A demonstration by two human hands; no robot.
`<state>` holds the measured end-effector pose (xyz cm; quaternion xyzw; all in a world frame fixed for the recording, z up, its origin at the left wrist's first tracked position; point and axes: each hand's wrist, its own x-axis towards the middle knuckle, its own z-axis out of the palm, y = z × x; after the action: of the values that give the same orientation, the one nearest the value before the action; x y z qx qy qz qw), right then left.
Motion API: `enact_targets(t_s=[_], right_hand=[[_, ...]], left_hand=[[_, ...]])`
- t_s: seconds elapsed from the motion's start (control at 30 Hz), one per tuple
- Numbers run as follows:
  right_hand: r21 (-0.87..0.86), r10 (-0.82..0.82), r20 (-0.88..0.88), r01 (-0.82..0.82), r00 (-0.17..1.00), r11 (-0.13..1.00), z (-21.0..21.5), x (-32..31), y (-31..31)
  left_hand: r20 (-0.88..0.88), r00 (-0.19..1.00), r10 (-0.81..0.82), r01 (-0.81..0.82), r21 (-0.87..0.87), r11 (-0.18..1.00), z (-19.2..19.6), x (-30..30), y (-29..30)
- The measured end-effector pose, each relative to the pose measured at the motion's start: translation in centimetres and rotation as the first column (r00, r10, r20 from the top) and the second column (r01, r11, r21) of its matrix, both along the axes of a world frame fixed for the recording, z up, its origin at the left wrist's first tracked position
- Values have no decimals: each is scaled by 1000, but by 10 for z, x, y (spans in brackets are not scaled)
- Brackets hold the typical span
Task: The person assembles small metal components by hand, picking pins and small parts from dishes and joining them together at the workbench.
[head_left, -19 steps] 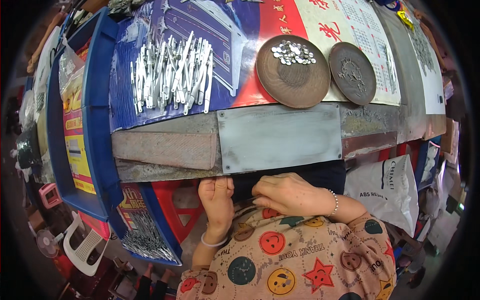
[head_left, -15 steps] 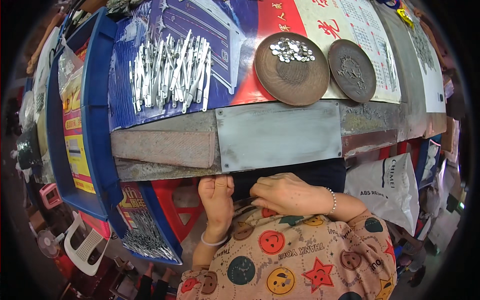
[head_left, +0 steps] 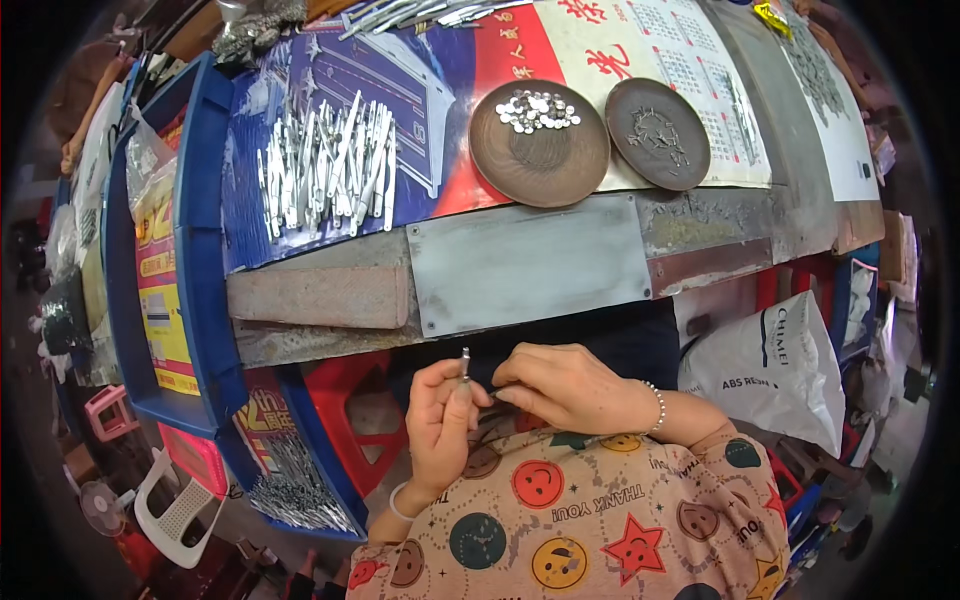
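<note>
My left hand (head_left: 440, 418) pinches a slim silver metal piece (head_left: 465, 360) between thumb and fingers, its narrow end pointing up. Close beside it, my right hand (head_left: 565, 385) has its fingers pressed together; whatever they grip is too small to make out. Both hands are held in front of my body, just off the bench's near edge. On the bench lies a pile of slim silver metal strips (head_left: 330, 170). A round brown dish (head_left: 540, 180) holds small shiny discs (head_left: 538, 112), and a smaller dark dish (head_left: 690, 172) holds small thin pins (head_left: 655, 138).
A grey metal plate (head_left: 530, 265) is fixed at the bench's front edge, with a reddish-brown block (head_left: 320, 297) to its left. Blue bins (head_left: 200, 250) stand at the left, the lower holding metal strips (head_left: 300, 490). A white sack (head_left: 765, 375) is at the right.
My left hand has turned and opened its grip somewhat, so the metal piece now shows upright at its fingertips. My right hand stays close by. The whole view has shifted slightly.
</note>
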<state>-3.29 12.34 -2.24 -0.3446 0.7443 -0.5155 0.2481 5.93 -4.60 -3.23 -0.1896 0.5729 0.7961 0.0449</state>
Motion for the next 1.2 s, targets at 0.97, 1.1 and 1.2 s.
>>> enact_targets(t_s=[0.97,1.1,1.2], right_hand=[[-408,-411,-18,368,912,835,23,-23,-3],[-483,-515,-342,323,786,814,21,-24,-4],[-492,-537,-466,299,703,818,12,-23,-3]], left_hand=[[-465,882,76,-66,39,997,27,-37,67],[-518,855,34,-112,-121,986,27,-39,66],[-530,848,3,-76,-116,990,22,-36,66]])
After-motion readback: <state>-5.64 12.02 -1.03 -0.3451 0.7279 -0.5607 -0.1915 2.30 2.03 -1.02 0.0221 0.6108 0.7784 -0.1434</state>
